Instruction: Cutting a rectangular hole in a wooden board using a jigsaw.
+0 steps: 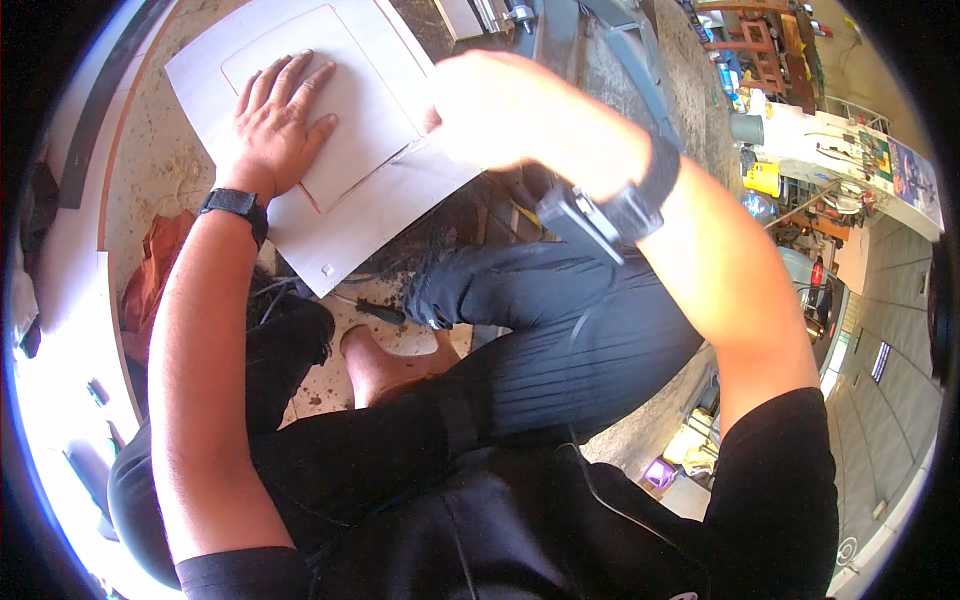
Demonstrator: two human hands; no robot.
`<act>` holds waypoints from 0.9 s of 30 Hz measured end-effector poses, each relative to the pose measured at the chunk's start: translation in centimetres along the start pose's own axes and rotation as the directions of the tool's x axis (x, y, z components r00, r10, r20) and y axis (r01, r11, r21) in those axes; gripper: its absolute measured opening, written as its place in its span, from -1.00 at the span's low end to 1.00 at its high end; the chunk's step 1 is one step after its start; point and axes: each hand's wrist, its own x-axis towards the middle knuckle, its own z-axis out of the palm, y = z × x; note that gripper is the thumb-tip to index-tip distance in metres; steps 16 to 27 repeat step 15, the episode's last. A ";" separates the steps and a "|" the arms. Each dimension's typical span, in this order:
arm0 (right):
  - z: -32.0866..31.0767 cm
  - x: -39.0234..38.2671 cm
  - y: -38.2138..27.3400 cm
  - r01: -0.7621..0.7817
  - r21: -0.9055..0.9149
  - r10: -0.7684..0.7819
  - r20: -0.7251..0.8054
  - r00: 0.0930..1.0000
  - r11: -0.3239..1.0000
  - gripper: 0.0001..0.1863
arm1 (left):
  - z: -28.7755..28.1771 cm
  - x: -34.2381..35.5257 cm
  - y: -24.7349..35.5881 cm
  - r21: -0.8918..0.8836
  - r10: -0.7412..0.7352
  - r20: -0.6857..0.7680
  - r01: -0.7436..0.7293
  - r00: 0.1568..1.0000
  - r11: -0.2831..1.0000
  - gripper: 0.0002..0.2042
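Note:
A large white sheet (pixel 370 210) lies tilted in front of me, with a rounded rectangle outlined on it in thin reddish-brown lines. My left hand (pixel 275 130) rests flat inside that outline, its fingers spread and nothing in them. At the sheet's right edge my right hand (pixel 480 110) is curled closed, washed out by bright light. Whatever it may hold is hidden behind the fingers. Just left of it, a short dark mark runs along the outline's edge. Both wrists wear black straps; the right one carries a dark device (pixel 610 215).
A rust-coloured cloth (pixel 160 260) lies left of the sheet. Bluish metal framework (pixel 620 60) stands beyond my right hand. Below the sheet are a bare foot (pixel 385 365) and a dark-handled tool (pixel 380 311). Cluttered shelves and a yellow container (pixel 762 178) are at the far right.

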 end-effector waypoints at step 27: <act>7.2 -7.2 -3.4 -0.032 0.425 0.243 -0.453 0.858 0.905 -0.75 | -0.6 -0.2 0.3 -0.038 0.002 -0.042 -0.003 0.999 0.999 -0.40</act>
